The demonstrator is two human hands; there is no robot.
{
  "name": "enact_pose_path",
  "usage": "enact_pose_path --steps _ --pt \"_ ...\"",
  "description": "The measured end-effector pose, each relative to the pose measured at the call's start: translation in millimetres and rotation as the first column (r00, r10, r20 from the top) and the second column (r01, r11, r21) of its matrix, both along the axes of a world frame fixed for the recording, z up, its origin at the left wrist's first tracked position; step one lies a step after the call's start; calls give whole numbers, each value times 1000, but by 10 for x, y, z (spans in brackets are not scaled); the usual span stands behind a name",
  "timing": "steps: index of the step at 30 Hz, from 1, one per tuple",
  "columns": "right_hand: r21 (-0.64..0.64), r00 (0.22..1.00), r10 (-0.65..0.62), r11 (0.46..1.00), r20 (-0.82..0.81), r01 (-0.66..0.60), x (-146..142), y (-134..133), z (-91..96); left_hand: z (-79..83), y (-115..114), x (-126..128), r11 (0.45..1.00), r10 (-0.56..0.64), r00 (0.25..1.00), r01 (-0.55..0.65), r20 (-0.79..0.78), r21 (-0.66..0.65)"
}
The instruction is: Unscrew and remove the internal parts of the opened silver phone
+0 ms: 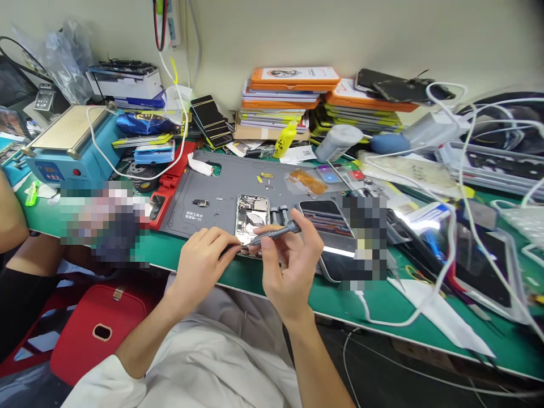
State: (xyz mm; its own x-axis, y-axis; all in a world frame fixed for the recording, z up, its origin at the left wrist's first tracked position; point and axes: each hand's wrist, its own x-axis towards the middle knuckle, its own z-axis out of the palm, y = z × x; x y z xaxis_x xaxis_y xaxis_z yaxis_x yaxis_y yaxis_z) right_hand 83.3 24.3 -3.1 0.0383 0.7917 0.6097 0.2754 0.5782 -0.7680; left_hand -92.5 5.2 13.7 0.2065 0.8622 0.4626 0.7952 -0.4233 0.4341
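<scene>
An opened phone [243,218] lies on the grey work mat [221,175] with its inner parts bare. My left hand [204,258] is closed, its fingertips pinched against the phone's lower left edge. In my right hand [291,260] is a grey screwdriver [278,231], tilted, its tip over the lower end of the phone. My fingers hide exactly where the tip touches. Dark grey cylindrical pieces [279,214] show just behind the screwdriver. Right of that hand lies a large phone [329,232] with a dark, reflective screen. A small dark part [200,203] rests on the mat.
A blue machine [70,147] with a metal top stands at the left. Stacked orange boxes [293,79] line the wall near a yellow bottle [285,139]. White cable [453,243] loops across the right side. Another person's arm [11,212] is at the far left.
</scene>
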Motion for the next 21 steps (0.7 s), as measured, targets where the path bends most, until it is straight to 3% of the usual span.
enact_pose_path --steps 5,10,14,21 --pt "27 994 92 995 -50 -91 -11 -3 -20 17 -22 -12 999 -35 999 36 33 -20" --pt "65 995 40 997 -87 -35 -6 6 4 101 -11 -167 997 7 998 -2 66 -71" --pt "116 989 -80 989 -124 94 6 6 47 122 147 -472 962 271 960 -267 -65 64" --pt "114 986 -70 990 -149 88 6 -19 0 18 278 -627 970 235 937 -207 -257 131"
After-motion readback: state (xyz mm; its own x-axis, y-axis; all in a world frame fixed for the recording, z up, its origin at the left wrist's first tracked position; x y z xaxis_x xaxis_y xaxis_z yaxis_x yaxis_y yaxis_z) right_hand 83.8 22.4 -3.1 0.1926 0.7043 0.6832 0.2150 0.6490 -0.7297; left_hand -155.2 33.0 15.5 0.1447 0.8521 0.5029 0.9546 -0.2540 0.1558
